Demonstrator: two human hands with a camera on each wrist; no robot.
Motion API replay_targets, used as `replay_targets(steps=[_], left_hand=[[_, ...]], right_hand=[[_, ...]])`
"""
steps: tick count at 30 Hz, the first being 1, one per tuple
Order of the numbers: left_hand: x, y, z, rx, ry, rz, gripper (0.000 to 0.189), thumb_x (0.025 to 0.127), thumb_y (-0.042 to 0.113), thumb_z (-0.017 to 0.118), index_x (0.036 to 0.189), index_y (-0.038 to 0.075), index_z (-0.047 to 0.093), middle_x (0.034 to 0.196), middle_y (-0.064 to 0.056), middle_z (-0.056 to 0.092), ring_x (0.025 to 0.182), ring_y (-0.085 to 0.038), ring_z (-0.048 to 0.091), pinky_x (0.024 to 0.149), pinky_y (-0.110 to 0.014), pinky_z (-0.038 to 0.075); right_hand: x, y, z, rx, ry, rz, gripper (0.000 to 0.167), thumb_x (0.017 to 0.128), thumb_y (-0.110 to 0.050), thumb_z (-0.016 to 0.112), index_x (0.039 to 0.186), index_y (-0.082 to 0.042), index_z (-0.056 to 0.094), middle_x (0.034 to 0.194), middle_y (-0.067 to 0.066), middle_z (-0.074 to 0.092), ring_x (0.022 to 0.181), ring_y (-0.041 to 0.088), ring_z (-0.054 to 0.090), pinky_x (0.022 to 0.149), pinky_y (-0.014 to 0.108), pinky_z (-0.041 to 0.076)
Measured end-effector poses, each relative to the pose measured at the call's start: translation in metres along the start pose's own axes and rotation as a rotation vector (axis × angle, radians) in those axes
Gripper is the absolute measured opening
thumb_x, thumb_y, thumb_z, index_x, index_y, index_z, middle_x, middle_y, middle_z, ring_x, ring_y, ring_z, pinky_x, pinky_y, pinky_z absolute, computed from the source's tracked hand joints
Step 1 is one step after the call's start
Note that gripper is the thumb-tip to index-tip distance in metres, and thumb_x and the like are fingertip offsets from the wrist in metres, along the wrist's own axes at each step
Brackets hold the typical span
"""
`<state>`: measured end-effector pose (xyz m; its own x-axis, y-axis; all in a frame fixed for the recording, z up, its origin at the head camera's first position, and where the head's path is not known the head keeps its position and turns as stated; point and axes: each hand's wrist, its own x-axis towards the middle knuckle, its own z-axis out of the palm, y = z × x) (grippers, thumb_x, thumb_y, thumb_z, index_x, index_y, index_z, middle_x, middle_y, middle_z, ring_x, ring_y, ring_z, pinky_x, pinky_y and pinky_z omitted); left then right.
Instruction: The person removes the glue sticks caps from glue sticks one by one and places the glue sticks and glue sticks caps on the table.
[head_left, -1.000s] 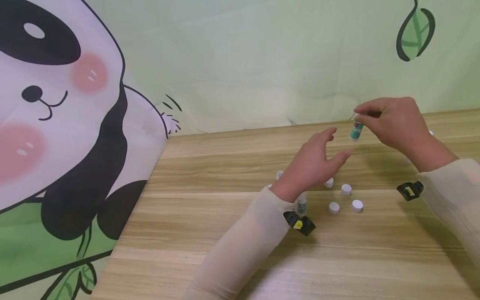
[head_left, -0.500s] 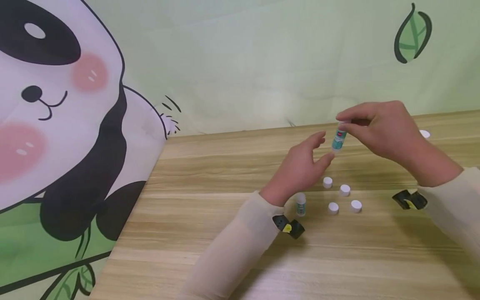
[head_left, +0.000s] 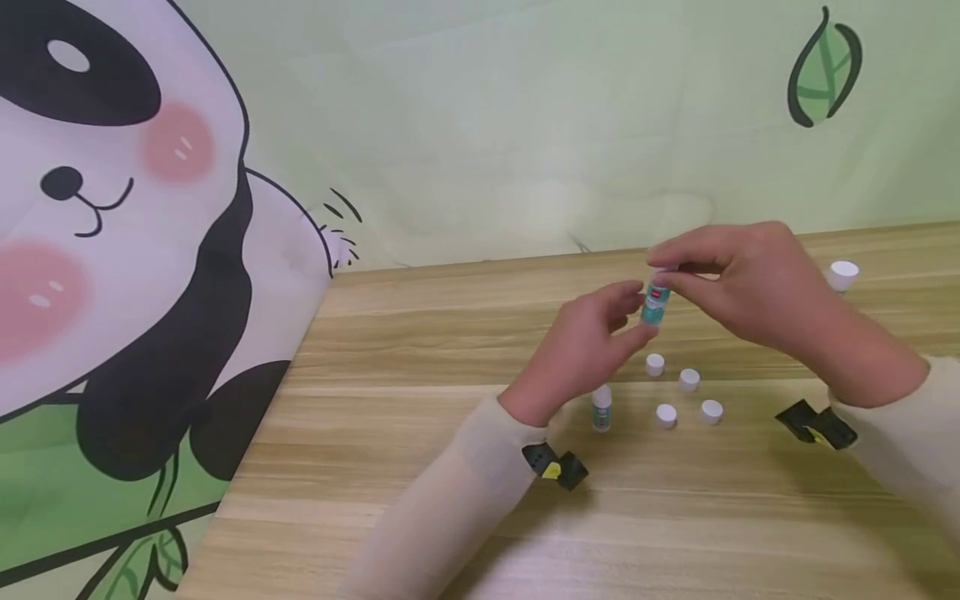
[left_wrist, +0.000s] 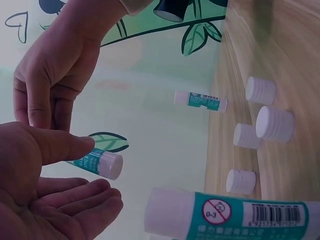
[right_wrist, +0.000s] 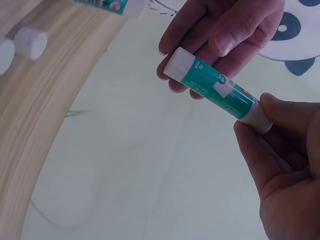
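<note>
My right hand (head_left: 757, 283) pinches one end of a teal-and-white glue stick (head_left: 655, 304) between thumb and fingertips, above the table. In the right wrist view the glue stick (right_wrist: 220, 90) lies slanted, its far end at the left hand (right_wrist: 225, 40). The left hand (head_left: 585, 342) has its fingers loosely bent and its thumb apart, with the glue stick between them. From the left wrist view, the left thumb (left_wrist: 60, 145) overlaps part of the glue stick. Below the hands, several white caps (head_left: 689, 380) sit on the table.
Another glue stick (head_left: 602, 408) stands upright near the left wrist. A white-topped piece (head_left: 843, 275) is behind the right forearm. Far off in the left wrist view stands a further glue stick (left_wrist: 200, 101). A panda-printed cloth (head_left: 450, 125) hangs behind the wooden table (head_left: 420, 417).
The right hand has brought the glue stick left and down to the left hand. The left hand has shifted slightly left and down, and its thumb and fingers are now beside the stick.
</note>
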<state>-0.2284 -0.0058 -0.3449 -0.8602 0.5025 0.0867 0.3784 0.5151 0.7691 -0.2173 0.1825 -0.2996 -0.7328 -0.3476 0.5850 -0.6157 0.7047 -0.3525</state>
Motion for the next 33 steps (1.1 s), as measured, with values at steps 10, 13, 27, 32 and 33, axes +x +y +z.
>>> replay_targets(steps=[10,13,27,32,33], left_hand=[[-0.013,-0.005,-0.004,-0.054,-0.017,0.016,0.044,0.094,0.017,0.063,0.136,0.007,0.051,0.125,-0.006,0.067,0.109,-0.009,0.066,0.089,-0.013,0.051],[-0.016,-0.006,-0.004,-0.078,-0.023,0.027,0.045,0.094,0.015,0.064,0.137,0.007,0.051,0.125,-0.006,0.066,0.109,-0.008,0.065,0.088,-0.012,0.051],[-0.029,-0.005,-0.005,-0.098,-0.003,0.070,0.043,0.093,0.014,0.065,0.134,0.008,0.054,0.121,-0.005,0.068,0.107,-0.004,0.065,0.087,-0.011,0.050],[-0.035,-0.007,-0.006,-0.097,0.011,0.099,0.038,0.093,0.013,0.065,0.131,0.010,0.056,0.119,-0.004,0.069,0.106,-0.003,0.065,0.088,-0.011,0.050],[-0.036,-0.007,-0.007,-0.095,0.013,0.105,0.037,0.093,0.014,0.065,0.130,0.010,0.057,0.118,-0.004,0.069,0.106,-0.003,0.065,0.088,-0.011,0.050]], right_hand=[[-0.003,-0.013,0.004,0.032,0.002,-0.076,0.025,0.075,-0.003,0.080,0.099,-0.011,0.077,0.094,0.002,0.076,0.080,0.018,0.073,0.074,-0.003,0.041],[-0.004,-0.015,0.006,0.036,0.005,-0.112,0.025,0.074,-0.002,0.081,0.098,-0.010,0.077,0.096,0.002,0.076,0.084,0.020,0.073,0.075,-0.002,0.041],[-0.010,-0.028,0.013,0.036,0.052,-0.176,0.025,0.072,-0.004,0.082,0.096,-0.010,0.078,0.098,0.001,0.076,0.092,0.020,0.072,0.074,0.011,0.049],[-0.012,-0.031,0.017,0.058,0.091,-0.173,0.024,0.071,-0.006,0.083,0.095,-0.010,0.078,0.096,0.001,0.076,0.089,0.019,0.073,0.073,0.007,0.048],[-0.012,-0.032,0.018,0.065,0.101,-0.168,0.025,0.071,-0.006,0.083,0.095,-0.010,0.078,0.096,0.001,0.076,0.088,0.018,0.073,0.073,0.007,0.048]])
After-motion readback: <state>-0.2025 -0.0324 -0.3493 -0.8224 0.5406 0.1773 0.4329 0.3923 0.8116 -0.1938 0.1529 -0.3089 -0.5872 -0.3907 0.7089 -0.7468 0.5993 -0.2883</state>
